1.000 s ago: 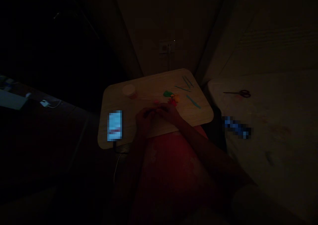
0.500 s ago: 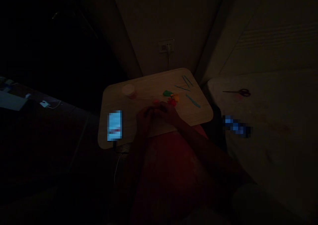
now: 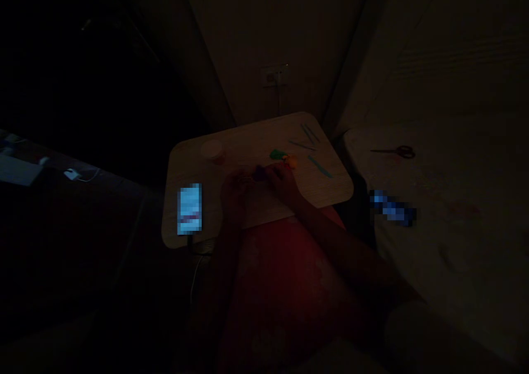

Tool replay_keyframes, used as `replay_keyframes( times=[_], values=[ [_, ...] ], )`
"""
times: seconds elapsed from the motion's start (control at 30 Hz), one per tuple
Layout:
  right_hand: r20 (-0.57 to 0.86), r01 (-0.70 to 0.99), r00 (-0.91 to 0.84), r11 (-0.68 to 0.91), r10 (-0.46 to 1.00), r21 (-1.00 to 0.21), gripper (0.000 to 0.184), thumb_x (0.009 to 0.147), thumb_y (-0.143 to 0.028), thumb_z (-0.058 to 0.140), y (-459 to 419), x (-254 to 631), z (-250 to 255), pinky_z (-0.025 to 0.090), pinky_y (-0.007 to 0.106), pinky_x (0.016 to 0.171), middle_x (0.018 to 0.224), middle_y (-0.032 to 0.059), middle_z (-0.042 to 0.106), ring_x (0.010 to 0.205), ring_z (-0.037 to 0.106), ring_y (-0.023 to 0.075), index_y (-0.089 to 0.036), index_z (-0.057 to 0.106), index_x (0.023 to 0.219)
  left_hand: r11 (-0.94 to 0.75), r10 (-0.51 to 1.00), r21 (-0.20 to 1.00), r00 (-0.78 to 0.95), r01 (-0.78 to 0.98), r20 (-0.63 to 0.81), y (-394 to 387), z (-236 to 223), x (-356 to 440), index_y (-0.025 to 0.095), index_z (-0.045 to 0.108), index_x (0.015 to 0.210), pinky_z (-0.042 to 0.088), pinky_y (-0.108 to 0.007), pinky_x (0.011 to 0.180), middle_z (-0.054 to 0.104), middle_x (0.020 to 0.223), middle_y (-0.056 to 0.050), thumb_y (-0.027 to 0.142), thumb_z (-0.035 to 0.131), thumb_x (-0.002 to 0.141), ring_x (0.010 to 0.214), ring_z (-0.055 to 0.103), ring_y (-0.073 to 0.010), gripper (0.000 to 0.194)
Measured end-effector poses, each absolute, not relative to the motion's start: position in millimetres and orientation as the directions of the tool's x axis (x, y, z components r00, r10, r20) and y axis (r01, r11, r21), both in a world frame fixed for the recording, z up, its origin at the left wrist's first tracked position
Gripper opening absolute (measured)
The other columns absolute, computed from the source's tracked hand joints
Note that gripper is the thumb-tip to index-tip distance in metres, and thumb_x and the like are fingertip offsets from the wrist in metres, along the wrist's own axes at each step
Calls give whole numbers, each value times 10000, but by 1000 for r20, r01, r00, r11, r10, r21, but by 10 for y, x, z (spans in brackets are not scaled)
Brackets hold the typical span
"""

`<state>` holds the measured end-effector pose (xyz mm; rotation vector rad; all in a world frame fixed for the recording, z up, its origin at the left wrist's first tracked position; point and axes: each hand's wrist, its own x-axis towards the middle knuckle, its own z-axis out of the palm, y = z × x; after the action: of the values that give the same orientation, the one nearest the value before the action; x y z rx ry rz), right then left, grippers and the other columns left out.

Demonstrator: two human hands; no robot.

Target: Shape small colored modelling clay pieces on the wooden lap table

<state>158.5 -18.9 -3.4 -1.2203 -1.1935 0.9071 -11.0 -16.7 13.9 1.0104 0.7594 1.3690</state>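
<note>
The scene is very dark. A small purple lump of modelling clay [image 3: 260,173] sits between my two hands over the small table [image 3: 264,211]. My right hand [image 3: 284,184] pinches it from the right with the fingertips. Just left of the lump is my left hand [image 3: 235,191], its fingers loosely curved and apart, seemingly without a grip on it. Beyond my right hand lie a green clay piece [image 3: 278,154] and an orange clay piece [image 3: 291,161]. Some red clay [image 3: 286,166] shows partly behind the right fingers.
A lidded tub [image 3: 212,150] stands at the table's back left, with a lit, blurred-out phone [image 3: 189,209] nearer me. Several thin blue-green sticks [image 3: 320,166] lie at the right. Scissors [image 3: 399,152] rest on the pale surface beyond. A wall socket [image 3: 274,75] holds a plug.
My hands have drawn apart, the left one shifting slightly left. The purple lump now shows between them. The pink bit seen earlier above my fingers is out of sight.
</note>
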Motion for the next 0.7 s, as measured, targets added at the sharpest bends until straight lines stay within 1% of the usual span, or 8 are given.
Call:
replay_keyframes(
  times=[0.1, 0.17, 0.27, 0.3, 0.37, 0.53, 0.6, 0.7],
  values=[
    [201, 116, 76, 192, 977, -975, 373, 955, -516, 586, -193, 1570, -30, 530, 311, 817, 983, 70, 741, 918, 662, 196, -184, 731, 1043, -91, 986, 899, 91, -427, 143, -196, 171, -124, 216, 721, 1198, 614, -300, 790, 731, 1264, -109, 315, 831, 764, 1046, 723, -236, 458],
    [228, 157, 14, 223, 974, -962, 357, 946, -466, 605, -203, 1557, -16, 523, 313, 846, 1044, 82, 757, 940, 674, 197, -169, 748, 1083, -84, 981, 903, 124, -422, 149, -214, 188, -130, 223, 689, 1259, 619, -313, 775, 724, 1276, -120, 351, 840, 772, 1062, 723, -258, 526],
    [231, 287, -68, 240, 971, -927, 317, 910, -390, 657, -223, 1536, 15, 491, 297, 765, 917, 62, 756, 790, 650, 175, -146, 768, 1079, -49, 976, 897, 168, -440, 136, -229, 206, -128, 250, 625, 1341, 624, -333, 792, 733, 1264, -122, 424, 843, 781, 1057, 739, -266, 626],
    [229, 329, -95, 247, 969, -911, 299, 893, -364, 676, -229, 1531, 28, 474, 287, 738, 870, 49, 748, 747, 633, 165, -145, 776, 1070, -48, 975, 897, 174, -439, 137, -231, 211, -124, 253, 616, 1346, 624, -332, 802, 735, 1267, -123, 434, 841, 783, 1068, 741, -266, 634],
    [230, 382, -136, 265, 964, -885, 273, 868, -319, 698, -238, 1525, 55, 451, 270, 714, 844, 36, 742, 718, 615, 150, -147, 785, 1061, -66, 971, 902, 181, -427, 157, -236, 219, -115, 245, 620, 1330, 623, -333, 823, 739, 1272, -130, 433, 842, 779, 1108, 737, -275, 623],
    [226, 429, -190, 288, 955, -856, 216, 843, -292, 710, -236, 1530, 101, 408, 247, 665, 791, 28, 724, 669, 570, 124, -130, 782, 967, -137, 951, 908, 206, -397, 233, -259, 239, -89, 224, 633, 1307, 613, -411, 956, 733, 1307, -148, 460, 813, 800, 1234, 699, -322, 587],
    [226, 439, -198, 293, 954, -849, 204, 841, -293, 709, -229, 1530, 109, 400, 244, 654, 779, 23, 719, 662, 565, 122, -134, 771, 952, -173, 946, 911, 195, -374, 260, -260, 240, -87, 217, 642, 1312, 604, -424, 983, 729, 1309, -152, 456, 813, 798, 1252, 688, -330, 592],
    [231, 449, -203, 300, 951, -841, 186, 835, -293, 723, -222, 1522, 122, 402, 244, 659, 786, 24, 720, 674, 571, 126, -140, 757, 934, -238, 944, 909, 139, -341, 299, -242, 228, -98, 208, 680, 1259, 592, -422, 1005, 708, 1328, -150, 457, 840, 751, 1240, 682, -326, 588]
  ],
)
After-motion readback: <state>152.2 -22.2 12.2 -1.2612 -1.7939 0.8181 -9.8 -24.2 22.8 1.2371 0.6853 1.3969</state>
